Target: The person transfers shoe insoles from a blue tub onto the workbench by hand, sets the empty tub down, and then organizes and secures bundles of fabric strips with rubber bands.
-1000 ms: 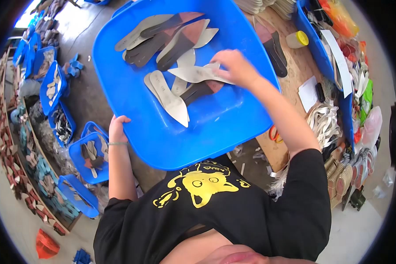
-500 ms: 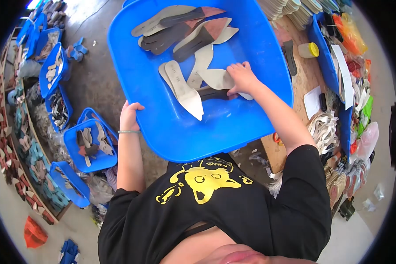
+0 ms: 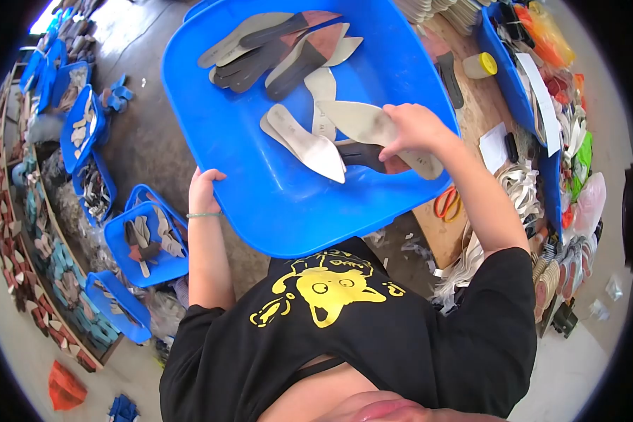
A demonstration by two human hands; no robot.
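Observation:
A large blue plastic bin (image 3: 274,225) is in front of me, holding several shoe insoles. My left hand (image 3: 205,191) grips its left rim, fingers curled over the edge. Inside the bin's right side, my right hand (image 3: 418,132) is closed around the middle of a pale insole (image 3: 355,121), which lies across the palm with its heel end sticking out at the right. Under my thumb is a dark insole (image 3: 364,156), partly hidden. Two pale insoles (image 3: 306,144) overlap just left of it. Dark and pink-tipped insoles (image 3: 267,60) are piled toward the far side.
To the right, a wooden table (image 3: 436,235) bears orange-handled scissors (image 3: 447,204), a yellow-lidded jar (image 3: 480,65) and bundled white straps (image 3: 517,190). Smaller blue baskets (image 3: 148,271) of shoe parts stand on the floor at left, near a long rack (image 3: 67,295).
My right hand has moved right and slightly down, raising the pale insole so more of it shows. The bin has shifted a little left in view; my left hand still grips its rim.

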